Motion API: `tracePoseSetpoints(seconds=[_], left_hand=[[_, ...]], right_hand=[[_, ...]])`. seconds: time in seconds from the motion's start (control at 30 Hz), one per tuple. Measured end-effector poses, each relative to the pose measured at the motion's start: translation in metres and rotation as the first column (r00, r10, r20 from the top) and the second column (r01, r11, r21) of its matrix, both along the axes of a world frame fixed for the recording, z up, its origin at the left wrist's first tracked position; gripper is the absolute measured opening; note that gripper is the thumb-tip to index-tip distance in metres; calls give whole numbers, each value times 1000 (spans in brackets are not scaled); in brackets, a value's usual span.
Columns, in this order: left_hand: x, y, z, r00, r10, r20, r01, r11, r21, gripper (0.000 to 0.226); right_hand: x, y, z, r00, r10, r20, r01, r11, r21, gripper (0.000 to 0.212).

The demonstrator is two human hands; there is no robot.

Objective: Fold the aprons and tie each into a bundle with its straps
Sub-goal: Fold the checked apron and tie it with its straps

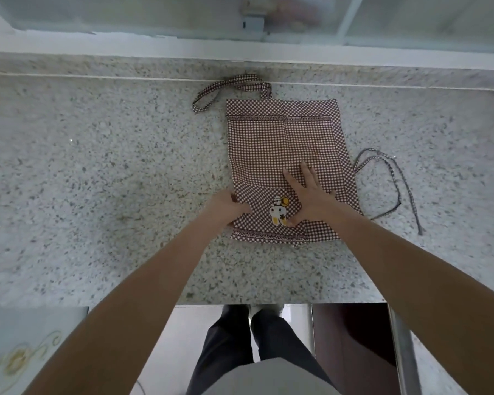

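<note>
Hands work the near end of the checked apron (283, 155) at frame centre: left hand (228, 208) pinches its left edge, right hand (308, 195) lies flat, fingers spread. Apron's long axis runs away up the desk (97, 166); neck loop (228, 86) above, thin ties (394, 181) right, nearer the right hand.

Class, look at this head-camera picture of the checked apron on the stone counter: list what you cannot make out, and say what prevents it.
1. Left hand fingertips: curled at the apron edge; the grip is unclear.
2. Fabric beneath the right hand: covered by the palm.
3. Layers folded underneath the apron: hidden by the top layer.
4. Objects behind the window: blurred by glass.
5. Where the waist ties attach: hidden by the apron's edge.
</note>
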State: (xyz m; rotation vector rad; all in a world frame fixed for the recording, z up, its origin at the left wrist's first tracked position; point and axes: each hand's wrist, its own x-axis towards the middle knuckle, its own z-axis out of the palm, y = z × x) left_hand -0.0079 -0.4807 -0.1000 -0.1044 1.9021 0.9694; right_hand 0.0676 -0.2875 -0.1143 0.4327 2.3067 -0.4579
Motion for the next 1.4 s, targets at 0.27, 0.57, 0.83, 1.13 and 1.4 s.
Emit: tracePoseSetpoints(seconds=[0.27, 0.57, 0.83, 1.13, 1.4], left_hand=[[21, 21, 12, 964, 256, -70, -238, 951, 200, 47], [20, 69, 36, 947, 90, -308, 0, 960, 280, 78], [42, 147, 29, 919, -160, -361, 247, 947, 207, 84], [74, 201, -2, 753, -489, -441, 553, 833, 20, 81], [76, 191, -16, 856, -392, -337, 433, 900, 50, 63]], right_hand=[[1, -1, -2, 1000, -1, -11, 1, 1000, -3, 128], [39, 47, 6, 728, -671, -144, 460, 633, -623, 80], [75, 90, -1, 266, -871, 413, 536, -223, -814, 56], [64, 107, -4, 145, -840, 524, 586, -353, -729, 42], [59, 107, -4, 110, -855, 506, 617, -341, -710, 33]])
